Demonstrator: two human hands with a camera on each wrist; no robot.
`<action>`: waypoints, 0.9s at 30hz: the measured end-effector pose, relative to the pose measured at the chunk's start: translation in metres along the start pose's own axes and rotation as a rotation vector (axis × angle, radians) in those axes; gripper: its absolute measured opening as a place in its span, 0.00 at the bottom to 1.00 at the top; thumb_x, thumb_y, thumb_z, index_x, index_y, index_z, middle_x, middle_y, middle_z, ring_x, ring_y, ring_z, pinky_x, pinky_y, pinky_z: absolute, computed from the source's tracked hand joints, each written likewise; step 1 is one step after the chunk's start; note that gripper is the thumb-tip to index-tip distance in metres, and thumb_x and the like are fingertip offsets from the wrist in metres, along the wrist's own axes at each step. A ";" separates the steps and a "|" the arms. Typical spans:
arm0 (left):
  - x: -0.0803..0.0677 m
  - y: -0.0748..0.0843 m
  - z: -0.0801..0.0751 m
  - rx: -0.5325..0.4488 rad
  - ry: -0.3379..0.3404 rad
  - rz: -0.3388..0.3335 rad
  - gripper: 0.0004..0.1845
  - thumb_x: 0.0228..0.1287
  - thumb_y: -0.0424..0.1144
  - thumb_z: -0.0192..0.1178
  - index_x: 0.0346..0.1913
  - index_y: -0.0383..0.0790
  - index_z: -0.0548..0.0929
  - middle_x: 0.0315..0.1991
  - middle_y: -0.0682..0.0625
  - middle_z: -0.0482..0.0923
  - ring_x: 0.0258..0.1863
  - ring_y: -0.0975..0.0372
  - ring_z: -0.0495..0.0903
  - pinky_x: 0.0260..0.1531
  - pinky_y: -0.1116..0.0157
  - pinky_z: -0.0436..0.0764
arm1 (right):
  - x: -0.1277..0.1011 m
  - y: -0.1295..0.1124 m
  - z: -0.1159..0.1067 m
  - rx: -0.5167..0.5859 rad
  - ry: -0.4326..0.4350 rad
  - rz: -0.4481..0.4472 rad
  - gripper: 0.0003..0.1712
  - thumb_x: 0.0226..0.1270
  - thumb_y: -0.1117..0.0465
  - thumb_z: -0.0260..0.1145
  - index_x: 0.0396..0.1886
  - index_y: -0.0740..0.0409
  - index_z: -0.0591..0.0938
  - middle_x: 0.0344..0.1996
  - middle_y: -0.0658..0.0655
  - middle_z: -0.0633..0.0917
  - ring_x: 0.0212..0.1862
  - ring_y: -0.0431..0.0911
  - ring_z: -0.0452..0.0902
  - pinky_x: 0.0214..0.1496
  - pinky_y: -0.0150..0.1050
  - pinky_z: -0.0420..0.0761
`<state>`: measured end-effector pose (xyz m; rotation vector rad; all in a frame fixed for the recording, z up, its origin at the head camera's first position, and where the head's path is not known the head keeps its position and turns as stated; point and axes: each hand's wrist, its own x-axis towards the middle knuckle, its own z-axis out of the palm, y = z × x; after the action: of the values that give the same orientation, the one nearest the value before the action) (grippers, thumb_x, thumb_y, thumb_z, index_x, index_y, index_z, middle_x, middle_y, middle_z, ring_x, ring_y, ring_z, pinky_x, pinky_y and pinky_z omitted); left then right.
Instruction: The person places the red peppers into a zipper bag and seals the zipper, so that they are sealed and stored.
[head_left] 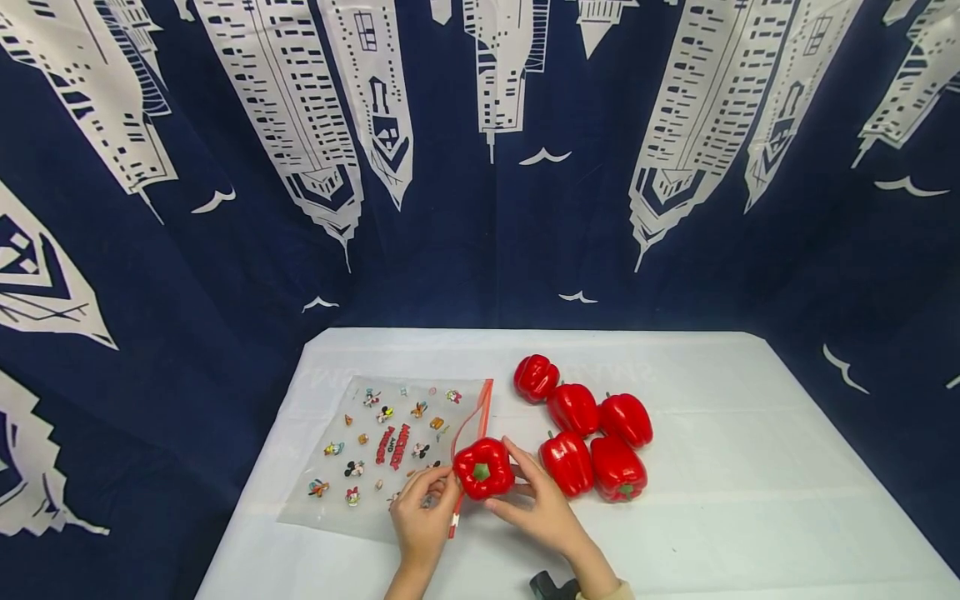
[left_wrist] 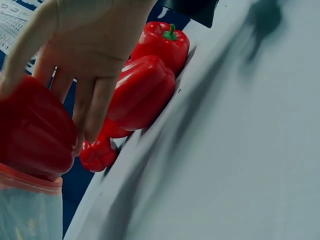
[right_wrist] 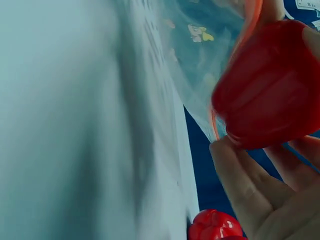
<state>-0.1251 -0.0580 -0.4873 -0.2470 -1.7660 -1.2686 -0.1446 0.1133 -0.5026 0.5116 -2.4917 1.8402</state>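
Both hands' fingers clamp pepper (head_left: 483, 468) at bag (head_left: 390, 446) mouth — 5 peppers (head_left: 592, 433) rt.

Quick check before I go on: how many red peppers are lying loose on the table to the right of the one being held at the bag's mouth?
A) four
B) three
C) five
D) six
C) five: the head view shows five loose peppers grouped on the white table, apart from the held pepper that the right hand grips at the open mouth of the zip bag.
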 end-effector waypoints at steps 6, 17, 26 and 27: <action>-0.002 -0.002 0.001 0.000 -0.009 0.006 0.13 0.35 0.12 0.64 0.26 0.28 0.83 0.23 0.42 0.80 0.16 0.59 0.76 0.18 0.74 0.75 | 0.000 -0.003 0.005 -0.022 0.032 0.074 0.46 0.50 0.54 0.75 0.68 0.41 0.62 0.59 0.58 0.72 0.48 0.50 0.79 0.49 0.47 0.79; -0.003 -0.003 0.001 0.012 -0.015 0.029 0.14 0.33 0.11 0.65 0.25 0.29 0.83 0.22 0.45 0.80 0.15 0.61 0.75 0.17 0.74 0.74 | 0.007 -0.006 0.012 0.047 0.143 0.107 0.45 0.53 0.59 0.73 0.67 0.47 0.58 0.59 0.59 0.71 0.51 0.52 0.78 0.48 0.40 0.79; -0.003 -0.002 0.002 0.006 -0.021 0.017 0.14 0.33 0.11 0.64 0.26 0.28 0.83 0.22 0.43 0.80 0.15 0.61 0.75 0.17 0.74 0.74 | 0.007 -0.007 0.018 0.045 0.167 0.049 0.45 0.53 0.53 0.73 0.67 0.47 0.59 0.57 0.56 0.75 0.52 0.49 0.77 0.47 0.36 0.78; -0.003 -0.002 0.002 0.006 -0.021 0.017 0.14 0.33 0.11 0.64 0.26 0.28 0.83 0.22 0.43 0.80 0.15 0.61 0.75 0.17 0.75 0.74 | 0.006 -0.008 0.019 0.037 0.161 0.048 0.45 0.53 0.52 0.73 0.67 0.47 0.59 0.57 0.56 0.75 0.52 0.49 0.77 0.47 0.36 0.78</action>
<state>-0.1259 -0.0563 -0.4908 -0.2721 -1.7819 -1.2527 -0.1450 0.0923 -0.5001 0.2931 -2.3893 1.8657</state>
